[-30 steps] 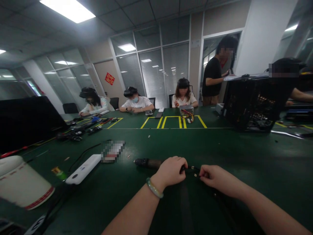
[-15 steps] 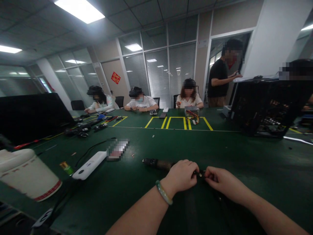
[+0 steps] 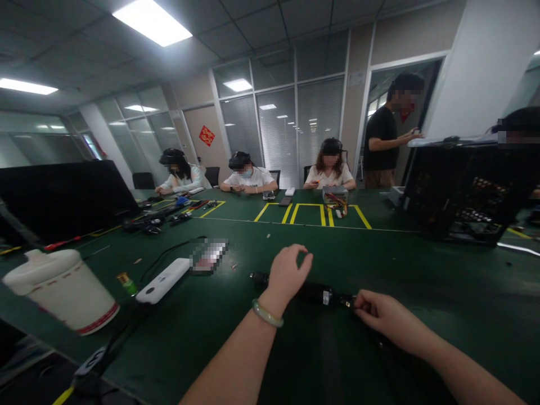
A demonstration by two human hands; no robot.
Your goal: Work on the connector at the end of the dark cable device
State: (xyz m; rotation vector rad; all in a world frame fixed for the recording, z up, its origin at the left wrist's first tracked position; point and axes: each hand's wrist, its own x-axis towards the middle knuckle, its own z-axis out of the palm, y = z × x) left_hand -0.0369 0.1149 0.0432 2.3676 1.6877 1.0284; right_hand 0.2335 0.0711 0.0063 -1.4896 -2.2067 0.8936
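Note:
A long black electric screwdriver [image 3: 312, 293] lies on the green table in front of me, with a metal tip at its left end and a small white label near its right end. My left hand [image 3: 289, 273], a pale green bangle on its wrist, is raised over the tool's middle and hides part of it. Nothing is in that hand; thumb and forefinger curve apart. At the tool's tail end, my right hand [image 3: 375, 308] is closed in a pinch on the dark connector [image 3: 347, 304]. What its curled fingers cover is hidden.
Left of my hands are a white power strip [image 3: 162, 281], a phone [image 3: 210, 256], a green-gold vial [image 3: 126, 284] and a lidded white canister [image 3: 67, 289]. A black computer case [image 3: 455, 191] stands at right, a monitor [image 3: 63, 197] at left. Several people work beyond.
My left hand has let go at the tail end of the screwdriver and moved left and up, uncovering the tool's label. My right hand stays in its pinch. The view has shifted slightly.

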